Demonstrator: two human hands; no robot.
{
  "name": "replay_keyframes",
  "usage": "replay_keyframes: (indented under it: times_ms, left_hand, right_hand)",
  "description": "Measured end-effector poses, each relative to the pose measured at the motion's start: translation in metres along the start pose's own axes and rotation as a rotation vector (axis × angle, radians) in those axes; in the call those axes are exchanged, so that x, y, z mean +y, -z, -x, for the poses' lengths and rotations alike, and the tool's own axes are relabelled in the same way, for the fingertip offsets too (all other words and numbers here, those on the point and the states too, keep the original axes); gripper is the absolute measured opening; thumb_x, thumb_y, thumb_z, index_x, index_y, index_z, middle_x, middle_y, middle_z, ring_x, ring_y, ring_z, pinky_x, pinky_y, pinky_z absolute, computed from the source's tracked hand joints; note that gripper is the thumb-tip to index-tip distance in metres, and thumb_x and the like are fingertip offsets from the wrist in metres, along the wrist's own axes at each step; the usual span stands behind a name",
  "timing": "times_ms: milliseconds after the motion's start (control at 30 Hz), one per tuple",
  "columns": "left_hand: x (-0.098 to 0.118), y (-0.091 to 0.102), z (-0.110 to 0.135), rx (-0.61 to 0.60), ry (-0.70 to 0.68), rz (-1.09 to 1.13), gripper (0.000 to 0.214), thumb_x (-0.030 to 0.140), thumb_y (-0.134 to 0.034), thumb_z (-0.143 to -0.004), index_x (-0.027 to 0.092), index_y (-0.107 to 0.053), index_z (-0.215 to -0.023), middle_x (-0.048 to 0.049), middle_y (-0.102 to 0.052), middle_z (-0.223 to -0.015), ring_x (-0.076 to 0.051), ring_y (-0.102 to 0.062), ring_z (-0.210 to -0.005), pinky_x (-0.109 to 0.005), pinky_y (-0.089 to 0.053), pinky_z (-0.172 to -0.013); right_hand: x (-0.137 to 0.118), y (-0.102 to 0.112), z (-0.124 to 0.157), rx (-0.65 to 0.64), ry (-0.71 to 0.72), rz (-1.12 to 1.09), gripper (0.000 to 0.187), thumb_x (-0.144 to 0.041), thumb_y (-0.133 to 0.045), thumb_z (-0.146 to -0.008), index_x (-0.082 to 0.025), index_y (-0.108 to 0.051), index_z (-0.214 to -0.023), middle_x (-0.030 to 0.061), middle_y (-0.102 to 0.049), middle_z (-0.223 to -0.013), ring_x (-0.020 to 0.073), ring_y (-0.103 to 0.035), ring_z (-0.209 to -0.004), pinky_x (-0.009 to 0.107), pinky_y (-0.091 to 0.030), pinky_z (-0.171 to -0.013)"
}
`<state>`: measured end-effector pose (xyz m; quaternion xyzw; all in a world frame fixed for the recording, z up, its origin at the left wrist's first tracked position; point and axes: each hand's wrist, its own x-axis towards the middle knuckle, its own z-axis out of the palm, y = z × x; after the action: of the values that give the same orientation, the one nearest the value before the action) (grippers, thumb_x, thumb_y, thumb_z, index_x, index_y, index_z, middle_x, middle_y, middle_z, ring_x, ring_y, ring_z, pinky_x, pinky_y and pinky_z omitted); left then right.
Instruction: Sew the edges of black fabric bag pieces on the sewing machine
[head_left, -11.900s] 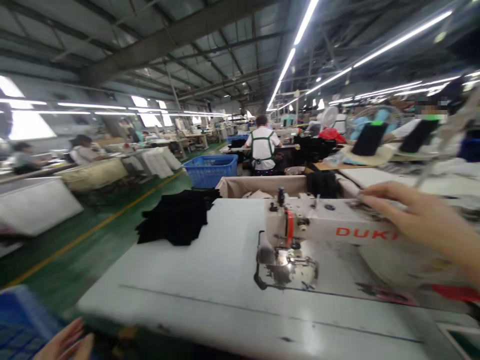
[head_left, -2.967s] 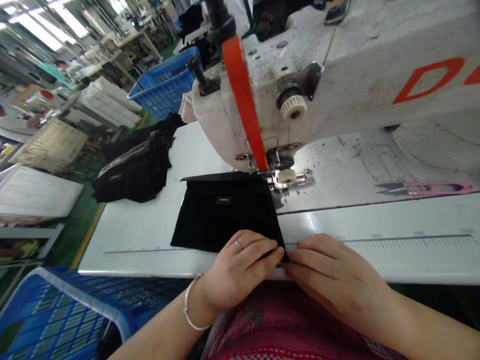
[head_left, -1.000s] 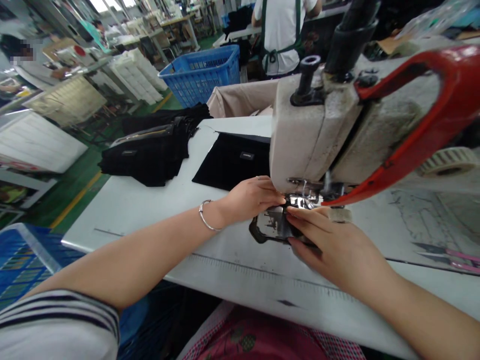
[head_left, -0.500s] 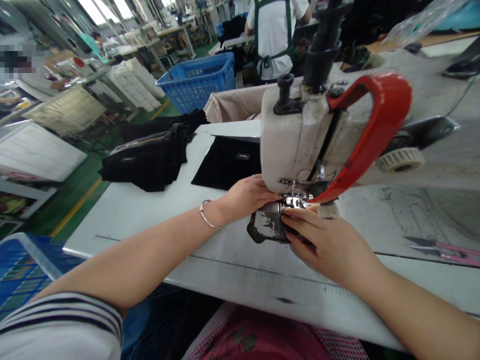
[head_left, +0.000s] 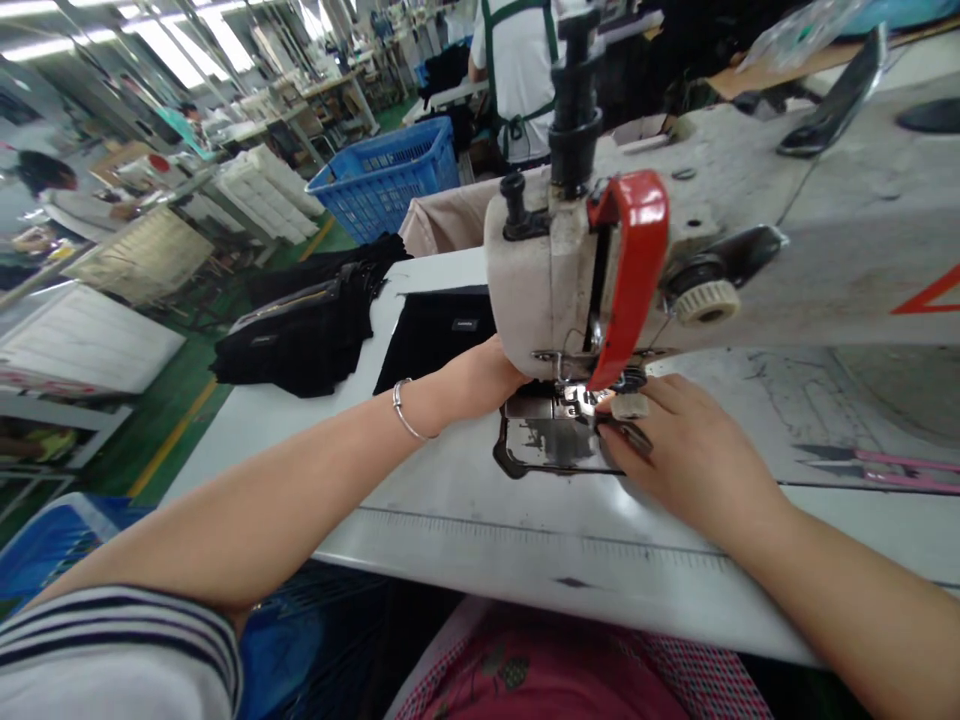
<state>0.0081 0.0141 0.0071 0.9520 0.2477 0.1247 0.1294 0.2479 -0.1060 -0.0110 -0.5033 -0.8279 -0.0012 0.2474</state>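
Note:
A sewing machine (head_left: 525, 290) with a red thread-lever guard stands over the table. My left hand (head_left: 484, 380), with a bangle at its wrist, is at the left of the needle area; its fingertips are hidden behind the machine head. Black fabric (head_left: 427, 330) with a small label lies just beyond that hand. My right hand (head_left: 679, 440) is right of the presser foot (head_left: 577, 400), its thumb and fingers spread apart around the foot's right side. A small dark metallic part (head_left: 634, 436) shows between them. The metal needle plate (head_left: 555, 440) is visible between my hands.
A pile of black fabric pieces (head_left: 300, 335) lies on the table's left side. Pink-handled snips (head_left: 885, 468) rest at the right. A blue basket (head_left: 386, 175) stands beyond the table, near a person in a green apron (head_left: 521, 80). Another blue basket (head_left: 56, 540) is at lower left.
My left hand has moved back from the needle, its fingertips now behind the machine head. My right hand has shifted right and its fingers have spread. The view has swung slightly.

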Motion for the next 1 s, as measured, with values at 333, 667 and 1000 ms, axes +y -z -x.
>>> replay_keyframes:
  times_ms: [333,667,1000]
  left_hand:
    - [0.069,-0.001,0.038,-0.134,0.146,-0.370,0.037,0.035,-0.054,-0.095,0.009,-0.054,-0.121,-0.0166,-0.059,-0.122,-0.031,-0.057,-0.115,-0.047,-0.052,-0.095]
    - [0.065,-0.022,0.051,0.052,0.000,-0.116,0.032,0.011,-0.048,-0.096,0.014,-0.053,-0.127,-0.0083,-0.058,-0.131,-0.020,-0.051,-0.127,-0.039,-0.046,-0.110]
    - [0.068,0.005,0.046,-0.147,0.116,-0.057,0.039,0.030,-0.049,-0.098,0.019,-0.050,-0.135,-0.0094,-0.050,-0.144,-0.021,-0.042,-0.137,-0.046,-0.035,-0.116]
  right_hand:
    - [0.004,-0.002,-0.005,0.054,-0.012,-0.028,0.009,-0.021,-0.055,-0.090,-0.015,-0.061,-0.094,0.0111,-0.061,-0.095,0.0262,-0.054,-0.091,0.038,-0.046,-0.076]
    - [-0.010,-0.010,0.013,-0.094,0.315,-0.097,0.029,-0.015,-0.053,-0.091,-0.020,-0.065,-0.117,0.0066,-0.062,-0.096,0.0228,-0.055,-0.087,0.038,-0.048,-0.076]
    - [-0.012,-0.010,0.008,-0.112,0.186,-0.171,0.030,-0.020,-0.051,-0.093,-0.018,-0.062,-0.121,0.0091,-0.061,-0.101,0.0233,-0.055,-0.093,0.040,-0.048,-0.082]
